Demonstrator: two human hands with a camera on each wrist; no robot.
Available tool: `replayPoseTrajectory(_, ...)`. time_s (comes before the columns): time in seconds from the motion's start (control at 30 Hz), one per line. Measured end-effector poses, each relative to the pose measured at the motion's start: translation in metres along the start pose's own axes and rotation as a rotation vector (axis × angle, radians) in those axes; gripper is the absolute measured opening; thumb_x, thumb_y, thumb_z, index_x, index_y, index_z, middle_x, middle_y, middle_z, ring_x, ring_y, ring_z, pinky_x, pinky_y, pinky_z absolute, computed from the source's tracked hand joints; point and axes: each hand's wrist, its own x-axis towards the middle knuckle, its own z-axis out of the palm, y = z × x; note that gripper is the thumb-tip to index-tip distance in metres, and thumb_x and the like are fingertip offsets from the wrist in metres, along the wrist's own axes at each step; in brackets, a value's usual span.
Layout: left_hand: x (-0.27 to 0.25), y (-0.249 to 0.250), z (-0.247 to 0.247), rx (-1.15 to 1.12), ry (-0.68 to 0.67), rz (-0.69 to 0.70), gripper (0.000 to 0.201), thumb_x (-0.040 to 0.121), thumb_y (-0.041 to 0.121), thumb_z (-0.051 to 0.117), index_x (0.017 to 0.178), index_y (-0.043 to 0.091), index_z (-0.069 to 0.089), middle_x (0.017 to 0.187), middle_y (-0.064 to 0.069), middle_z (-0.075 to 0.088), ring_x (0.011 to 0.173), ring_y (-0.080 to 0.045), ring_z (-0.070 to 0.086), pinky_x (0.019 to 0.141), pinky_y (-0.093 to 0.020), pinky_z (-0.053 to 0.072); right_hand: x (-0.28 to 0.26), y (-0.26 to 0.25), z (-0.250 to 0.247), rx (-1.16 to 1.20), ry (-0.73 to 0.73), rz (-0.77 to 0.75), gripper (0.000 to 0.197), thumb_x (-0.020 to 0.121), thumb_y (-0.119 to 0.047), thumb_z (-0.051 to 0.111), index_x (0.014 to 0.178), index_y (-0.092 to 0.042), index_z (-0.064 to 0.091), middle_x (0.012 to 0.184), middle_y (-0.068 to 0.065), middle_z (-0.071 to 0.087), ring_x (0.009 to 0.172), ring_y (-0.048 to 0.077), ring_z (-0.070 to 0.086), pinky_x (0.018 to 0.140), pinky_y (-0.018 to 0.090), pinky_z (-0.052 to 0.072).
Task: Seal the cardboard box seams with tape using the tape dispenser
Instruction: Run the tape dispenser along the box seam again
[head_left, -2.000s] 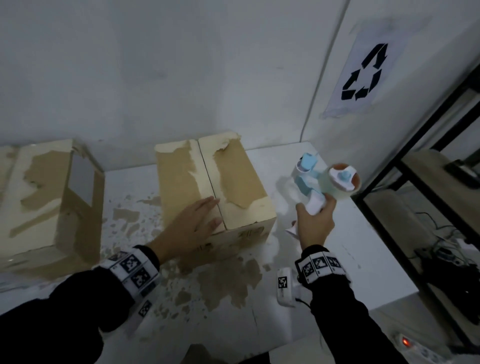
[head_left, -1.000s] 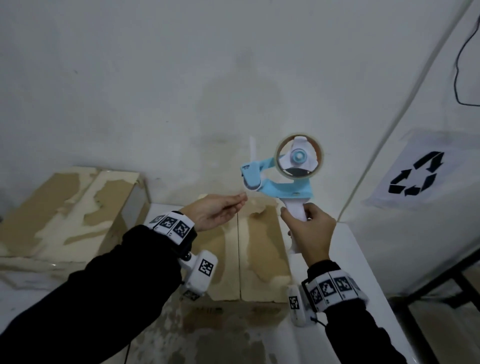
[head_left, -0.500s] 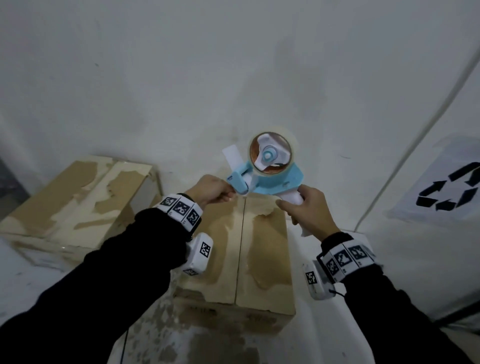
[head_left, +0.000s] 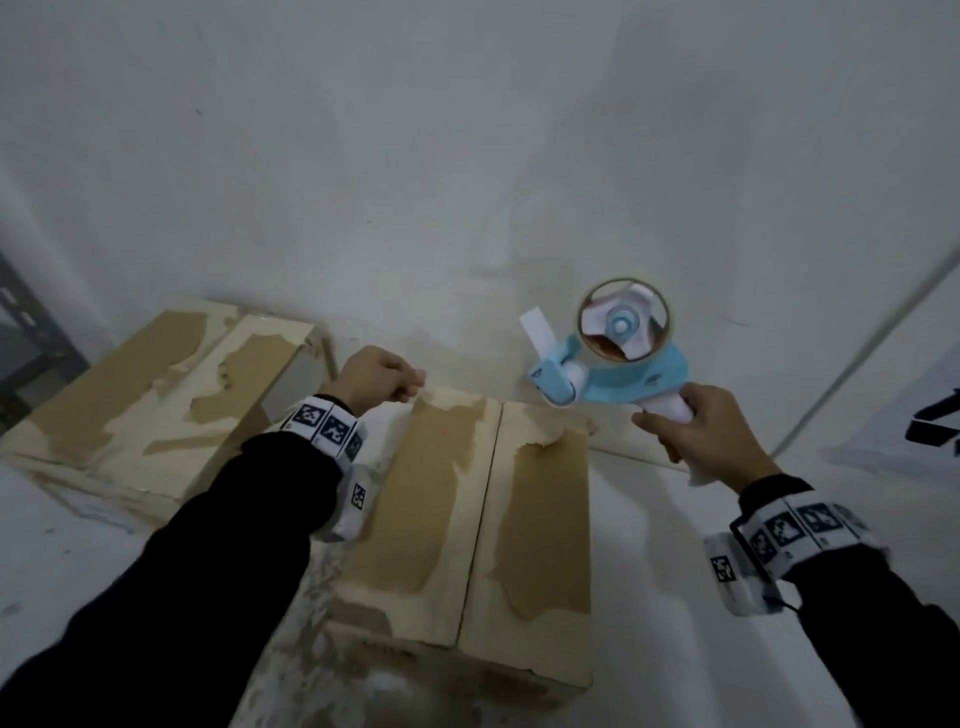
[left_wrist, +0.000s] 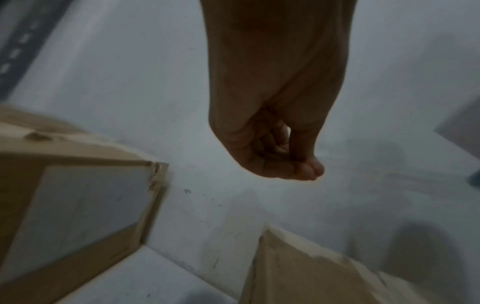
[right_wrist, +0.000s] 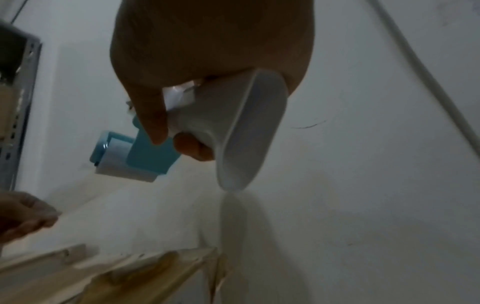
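Observation:
A cardboard box (head_left: 415, 519) with torn facing stands on the white table, its centre seam (head_left: 480, 519) running toward me. My right hand (head_left: 696, 441) grips the white handle (right_wrist: 233, 133) of the blue tape dispenser (head_left: 608, 374), held in the air above the box's far right corner, roll up and roller end pointing left. My left hand (head_left: 379, 379) hovers over the box's far left corner. Its thumb is pinched against curled fingertips (left_wrist: 309, 170), level with the roller. Any clear tape between hand and dispenser is too faint to make out.
A second, larger cardboard box (head_left: 145, 395) lies to the left on the table (head_left: 649, 545), close to the first. A white wall stands right behind both boxes. A recycling sign (head_left: 935, 421) hangs at the right and a metal rack (head_left: 21, 332) at the far left.
My left hand has drawn away leftward from the dispenser's front, still pinched. My right hand has carried the dispenser to the right and slightly back.

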Motion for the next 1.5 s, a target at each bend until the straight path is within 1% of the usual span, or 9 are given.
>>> replayPoseTrajectory(0.27,0.045,-0.008,0.015,0.184,0.058,-0.012,0.020,0.079,0.023,0.073,0.073,0.003,0.074,0.063,-0.006,0.070,0.055,-0.012,0.060,0.077,-0.030,0.057,0.036,0.028,0.023,0.033,0.037,-0.006,0.022,0.078,-0.008,0.075,0.067,-0.011,0.057,0.055,0.010,0.061,0.040,0.018,0.055,0.048,0.032,0.047)
replayPoseTrajectory(0.37,0.055,-0.013,0.024,0.293,0.105,-0.011,0.023,0.079,0.024,0.073,0.076,0.001,0.076,0.053,0.000,0.066,0.050,-0.006,0.060,0.075,-0.027,0.057,0.044,0.033,0.030,0.014,-0.002,-0.039,0.024,0.077,-0.006,0.076,0.068,-0.018,0.057,0.057,0.005,0.061,0.037,0.008,0.055,0.042,0.021,0.046)
replayPoseTrajectory(0.6,0.071,-0.013,0.025,0.492,0.067,-0.027,0.024,0.081,0.025,0.072,0.077,0.002,0.075,0.079,-0.014,0.074,0.062,-0.015,0.062,0.076,-0.029,0.056,0.058,0.042,0.043,0.031,-0.038,-0.061,0.019,0.077,-0.004,0.076,0.073,-0.014,0.060,0.059,0.004,0.062,0.040,0.006,0.056,0.041,0.016,0.045)
replayPoseTrajectory(0.8,0.080,-0.018,0.021,0.495,-0.045,-0.199,0.028,0.080,0.031,0.072,0.073,0.004,0.075,0.032,0.012,0.055,0.029,0.006,0.049,0.054,-0.015,0.047,0.061,0.051,0.052,0.012,-0.037,-0.071,0.019,0.076,-0.005,0.077,0.072,-0.013,0.060,0.057,0.002,0.061,0.041,0.009,0.057,0.041,0.017,0.045)
replayPoseTrajectory(1.17,0.085,-0.027,0.013,0.513,-0.160,-0.205,0.036,0.082,0.046,0.065,0.069,0.014,0.072,0.038,0.010,0.060,0.045,-0.004,0.056,0.071,-0.021,0.050,0.068,0.063,0.058,-0.020,-0.031,-0.096,0.023,0.075,-0.006,0.078,0.068,-0.017,0.059,0.055,-0.003,0.061,0.043,0.009,0.059,0.043,0.020,0.044)
replayPoseTrajectory(1.23,0.080,-0.026,0.012,0.691,-0.195,-0.201,0.046,0.085,0.058,0.052,0.097,0.017,0.068,0.056,0.005,0.071,0.067,-0.010,0.065,0.075,-0.025,0.048,0.072,0.064,0.057,-0.030,-0.044,-0.109,0.015,0.075,-0.006,0.078,0.074,-0.009,0.063,0.055,-0.002,0.061,0.045,0.007,0.060,0.042,0.014,0.044)
replayPoseTrajectory(1.3,0.077,-0.028,0.012,0.744,-0.244,-0.249,0.070,0.087,0.061,0.043,0.135,0.011,0.045,0.105,-0.011,0.072,0.097,-0.020,0.067,0.091,-0.032,0.046,0.075,0.066,0.056,-0.046,-0.059,-0.111,0.013,0.075,-0.007,0.078,0.078,-0.004,0.066,0.056,0.002,0.063,0.046,0.008,0.061,0.043,0.014,0.045)
replayPoseTrajectory(1.4,0.076,-0.034,0.013,0.778,-0.240,-0.208,0.074,0.088,0.060,0.041,0.141,0.009,0.035,0.133,-0.014,0.054,0.116,-0.027,0.057,0.100,-0.036,0.040,0.077,0.066,0.054,-0.079,-0.085,-0.124,0.013,0.075,-0.008,0.078,0.081,-0.008,0.067,0.059,0.003,0.065,0.049,0.008,0.062,0.045,0.018,0.046)
replayPoseTrajectory(1.5,0.074,-0.025,0.014,0.786,-0.165,-0.047,0.063,0.089,0.048,0.052,0.137,0.009,0.041,0.130,-0.015,0.055,0.117,-0.028,0.053,0.095,-0.033,0.039,0.078,0.068,0.055,-0.072,-0.103,-0.131,0.014,0.075,-0.007,0.078,0.080,-0.013,0.065,0.060,-0.001,0.065,0.052,0.006,0.063,0.049,0.027,0.048)
